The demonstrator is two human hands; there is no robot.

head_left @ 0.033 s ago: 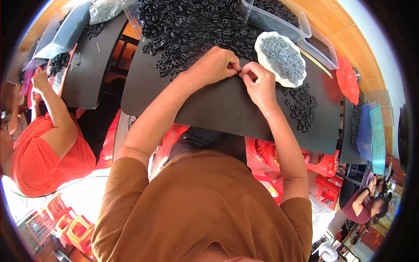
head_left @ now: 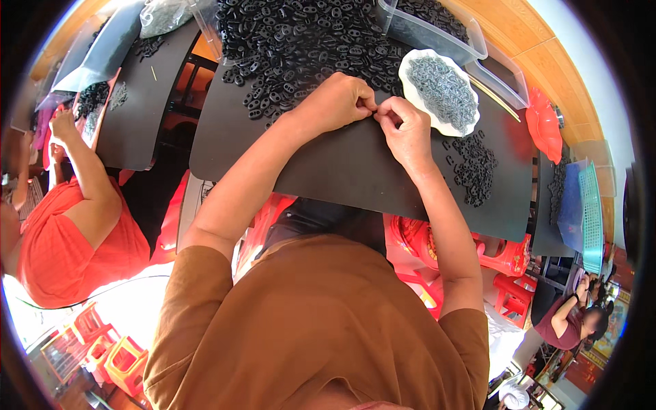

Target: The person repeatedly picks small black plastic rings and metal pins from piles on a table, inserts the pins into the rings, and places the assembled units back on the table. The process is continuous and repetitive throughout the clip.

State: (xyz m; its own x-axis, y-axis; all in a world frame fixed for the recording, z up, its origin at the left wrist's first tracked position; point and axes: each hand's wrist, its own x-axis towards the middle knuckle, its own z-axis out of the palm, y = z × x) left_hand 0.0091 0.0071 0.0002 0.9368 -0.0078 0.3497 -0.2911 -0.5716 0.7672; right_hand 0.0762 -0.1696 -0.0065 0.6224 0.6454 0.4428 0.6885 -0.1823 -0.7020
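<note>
L hand [head_left: 345, 102] & R hand [head_left: 404, 130] both pinched narrow on a tiny blk pc [head_left: 374, 113], held betw. fingertips over the dk surface [head_left: 335, 167], mostly hidden so exact shape unclear. Beyond: big heap [head_left: 301, 48] of glossy blk flat ovals w/ holes; wht scalloped dish [head_left: 451, 128] of clear-grey bits [head_left: 443, 92] near R hand, smaller blk pile [head_left: 475, 171] to its R.
</note>
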